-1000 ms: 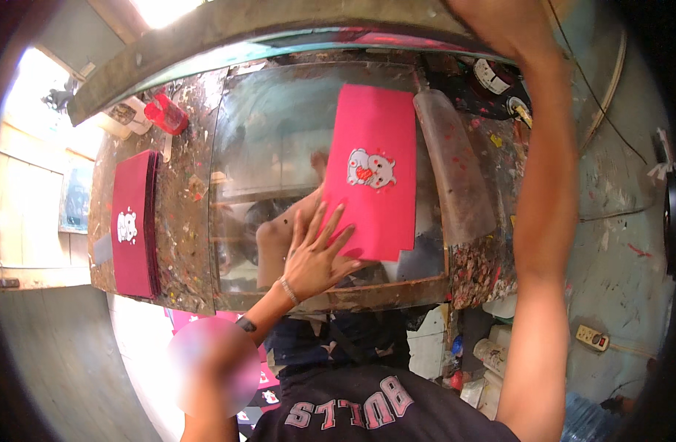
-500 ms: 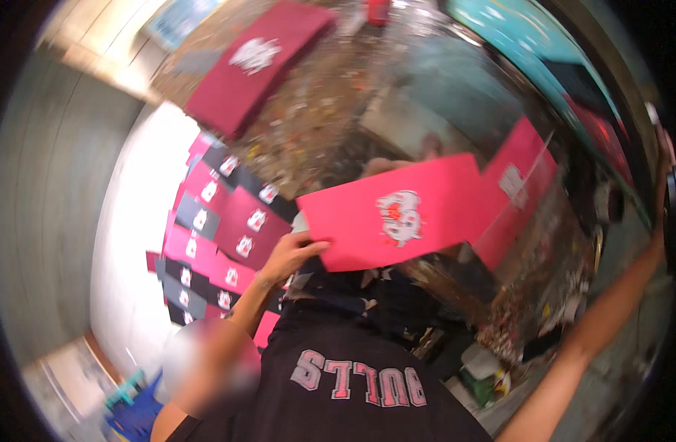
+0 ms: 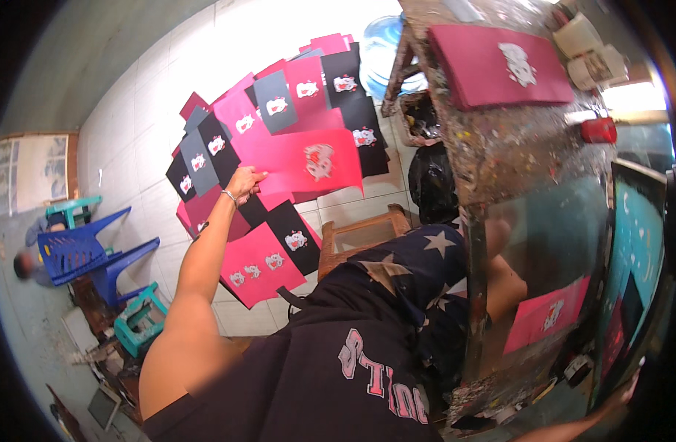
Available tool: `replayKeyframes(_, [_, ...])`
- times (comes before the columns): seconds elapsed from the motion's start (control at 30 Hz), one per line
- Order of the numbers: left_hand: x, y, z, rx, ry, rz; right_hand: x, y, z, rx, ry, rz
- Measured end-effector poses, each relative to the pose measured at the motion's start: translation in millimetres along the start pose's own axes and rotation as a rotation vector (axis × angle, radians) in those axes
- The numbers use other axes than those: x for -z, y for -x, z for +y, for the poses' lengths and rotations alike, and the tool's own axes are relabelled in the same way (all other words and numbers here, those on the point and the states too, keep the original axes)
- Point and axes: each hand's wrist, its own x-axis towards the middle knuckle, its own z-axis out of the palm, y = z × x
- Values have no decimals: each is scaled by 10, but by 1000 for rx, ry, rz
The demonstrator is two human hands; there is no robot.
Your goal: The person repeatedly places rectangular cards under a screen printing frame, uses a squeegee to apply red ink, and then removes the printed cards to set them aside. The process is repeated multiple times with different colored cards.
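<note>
My left hand (image 3: 246,184) is closed on the left edge of a bright pink paper sheet (image 3: 279,158) with a white and red cartoon animal print. The sheet hangs over many printed sheets in pink, maroon, grey and black, such as a black sheet (image 3: 285,222), spread overlapping on the floor. At the lower right rim, my right hand (image 3: 629,389) is at the edge of a raised screen-printing frame (image 3: 632,243) with turquoise mesh; its fingers show only dimly. Another pink printed sheet (image 3: 533,322) lies on the glass pane (image 3: 555,221) of the worktable.
On the paint-spattered table (image 3: 493,158) lie a maroon paper stack (image 3: 478,70) and a red container (image 3: 598,130). A wooden stool (image 3: 364,236), a black plastic bag (image 3: 434,180) and a blue water jug (image 3: 386,55) stand near it. Blue chairs (image 3: 80,247) and a person (image 3: 36,250) are at far left.
My view has turned left toward the floor sheets. My left hand has carried the pink sheet off the worktable and out over them. The frame is still raised.
</note>
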Motion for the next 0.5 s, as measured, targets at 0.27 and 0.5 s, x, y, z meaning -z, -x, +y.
replayKeyframes(0.27, [666, -1172, -1188, -88, 650, 577, -134, 106, 213, -35, 43, -7])
replayKeyframes(0.5, [477, -1548, -1625, 15, 917, 844, -64, 271, 334, -98, 81, -13])
